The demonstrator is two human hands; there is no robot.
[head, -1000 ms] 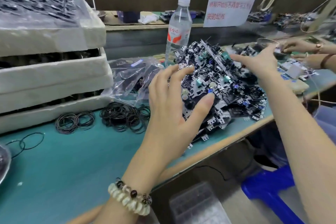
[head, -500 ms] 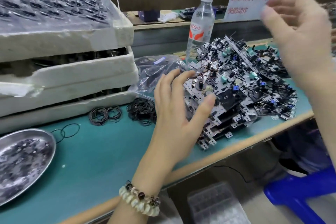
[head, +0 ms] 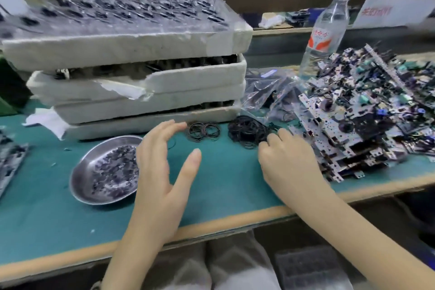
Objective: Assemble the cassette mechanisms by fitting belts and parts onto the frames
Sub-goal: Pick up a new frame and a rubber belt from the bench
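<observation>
The left hand (head: 160, 172) hovers flat above the green table (head: 223, 186), fingers straight and thumb spread wide, holding nothing; its edge covers the right rim of a metal dish (head: 81, 167) of small dark parts. The right hand (head: 289, 162) reaches down with fingers curled at the near edge of the big heap of black belts (head: 247, 130). Its fingertips are hidden, so whether it pinches a belt cannot be told.

A smaller cluster of belts (head: 203, 130) lies just left of that heap, near the left fingertips. The pile of frames (head: 364, 115) (a jumble of perforated metal plates) sits just right of the right hand. Behind the belts a clear plastic bag (head: 266, 92) is wedged between the frames and a stack of white foam trays (head: 146, 87). A water bottle (head: 327, 28) stands behind the frames.
</observation>
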